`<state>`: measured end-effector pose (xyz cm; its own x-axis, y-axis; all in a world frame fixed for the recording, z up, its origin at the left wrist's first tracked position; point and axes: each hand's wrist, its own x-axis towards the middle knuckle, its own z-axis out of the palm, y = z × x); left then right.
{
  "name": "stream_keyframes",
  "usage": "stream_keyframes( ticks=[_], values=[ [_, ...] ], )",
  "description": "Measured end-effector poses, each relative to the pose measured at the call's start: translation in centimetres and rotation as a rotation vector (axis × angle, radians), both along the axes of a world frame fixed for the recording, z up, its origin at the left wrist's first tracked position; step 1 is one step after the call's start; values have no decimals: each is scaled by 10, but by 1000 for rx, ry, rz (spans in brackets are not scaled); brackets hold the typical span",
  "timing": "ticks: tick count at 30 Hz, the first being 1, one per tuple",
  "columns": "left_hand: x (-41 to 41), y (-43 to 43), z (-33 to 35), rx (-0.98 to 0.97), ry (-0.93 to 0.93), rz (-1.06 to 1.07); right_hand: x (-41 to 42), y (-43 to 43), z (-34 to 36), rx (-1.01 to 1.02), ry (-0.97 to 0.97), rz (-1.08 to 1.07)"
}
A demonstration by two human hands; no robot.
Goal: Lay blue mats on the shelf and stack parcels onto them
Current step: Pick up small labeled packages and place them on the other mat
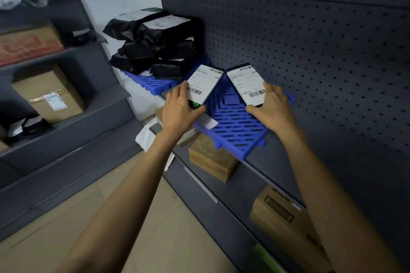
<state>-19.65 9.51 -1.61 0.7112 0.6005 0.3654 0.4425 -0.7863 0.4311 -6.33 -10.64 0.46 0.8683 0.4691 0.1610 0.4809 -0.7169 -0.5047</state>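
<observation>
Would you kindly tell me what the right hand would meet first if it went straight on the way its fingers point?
The right hand grips the right parcel. Going on, that parcel's far end would probably meet the perforated back panel behind the blue mat, though depth is unclear.

The dark grey shelf runs along a pegboard back; two blue mats lie directly on it; the far mat sits at the left end under a pile of black parcels; the near mat lies askew, its front corner overhanging the shelf edge. A lower shelf carries brown boxes; the left rack carries a carton; beige floor lies between.
</observation>
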Motion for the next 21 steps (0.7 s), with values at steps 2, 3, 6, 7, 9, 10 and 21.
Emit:
stream_keyframes(
  ticks=[2, 3, 6, 7, 9, 10, 21],
  values=[
    [19, 16, -2, -1, 41, -12, 12, 11, -6, -30, 26, -25],
    [28, 23, -3, -2, 63, -22, 16, 15, -9, -40, 43, -39],
    [50, 42, -4, -30, 115, -75, 26, 25, -18, -59, 75, -86],
    [57, 47, -4, -47, 132, -98, 27, 27, -20, -64, 77, -103],
    [68, 56, -5, -66, 170, -150, 27, 32, -24, -72, 72, -133],
    [72, 60, -5, -66, 189, -179, 26, 34, -25, -73, 73, -145],
    [82, 89, 1, 54, 299, -513, -20, 49, -27, -150, 42, -306]
  ],
)
